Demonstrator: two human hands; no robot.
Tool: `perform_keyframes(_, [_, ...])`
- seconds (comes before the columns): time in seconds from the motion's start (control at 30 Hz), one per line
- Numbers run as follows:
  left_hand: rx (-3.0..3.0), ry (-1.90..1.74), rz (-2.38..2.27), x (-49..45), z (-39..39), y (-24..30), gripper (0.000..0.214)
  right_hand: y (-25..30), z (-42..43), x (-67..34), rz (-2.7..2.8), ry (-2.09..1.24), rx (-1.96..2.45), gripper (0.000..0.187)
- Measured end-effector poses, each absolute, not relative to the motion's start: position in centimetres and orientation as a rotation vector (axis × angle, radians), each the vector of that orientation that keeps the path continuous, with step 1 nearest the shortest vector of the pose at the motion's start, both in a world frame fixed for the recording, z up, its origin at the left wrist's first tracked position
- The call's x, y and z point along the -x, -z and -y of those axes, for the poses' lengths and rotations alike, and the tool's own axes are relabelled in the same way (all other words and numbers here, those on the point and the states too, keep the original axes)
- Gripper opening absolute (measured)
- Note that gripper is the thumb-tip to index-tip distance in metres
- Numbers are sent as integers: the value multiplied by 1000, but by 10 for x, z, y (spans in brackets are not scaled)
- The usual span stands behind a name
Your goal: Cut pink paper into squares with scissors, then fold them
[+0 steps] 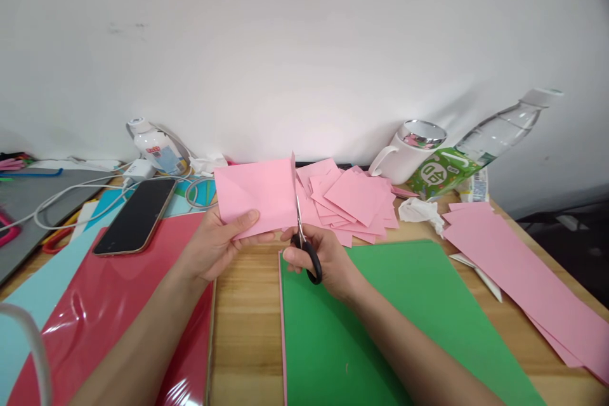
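My left hand (231, 235) pinches a pink sheet of paper (257, 193) by its lower edge, thumb on top and fingers beneath. In my right hand (318, 257) is a pair of scissors (313, 261) with black handles, its blades pointing away from me along the right edge of the sheet. A narrow strip at that edge stands slightly apart from the rest, bent upward. Just behind the scissors lies a loose pile of pink paper pieces (356, 196). Below my right forearm rests a stack of green sheets (380, 330).
Red film-wrapped sheets (118, 304) and a phone (137, 216) lie at left, near a charger cable (61, 200) and a white bottle (157, 146). At right stand a white mug (404, 155), a green packet (440, 171) and a leaning clear bottle (507, 127); long pink strips (528, 273) lie nearer.
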State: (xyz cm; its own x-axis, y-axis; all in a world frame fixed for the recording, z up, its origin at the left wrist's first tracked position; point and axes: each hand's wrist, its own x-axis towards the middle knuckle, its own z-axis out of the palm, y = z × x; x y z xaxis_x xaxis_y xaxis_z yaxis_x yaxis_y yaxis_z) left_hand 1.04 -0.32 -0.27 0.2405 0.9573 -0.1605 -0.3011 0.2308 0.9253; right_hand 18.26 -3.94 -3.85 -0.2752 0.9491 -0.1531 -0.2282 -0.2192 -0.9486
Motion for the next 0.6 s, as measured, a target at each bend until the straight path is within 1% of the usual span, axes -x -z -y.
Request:
perform_keyframes(0.17, [-905, -1043, -921, -10, 3, 3, 47, 37, 40, -182, 1091, -1650, 1033, 42])
perform_keyframes(0.43, [-915, -1053, -906, -10, 2, 3, 56, 40, 39, -181, 1087, -1642, 1016, 41])
perform_keyframes(0.6, [-915, -1054, -893, -9, 2, 4, 50, 40, 39, -181, 1097, -1633, 1019, 41])
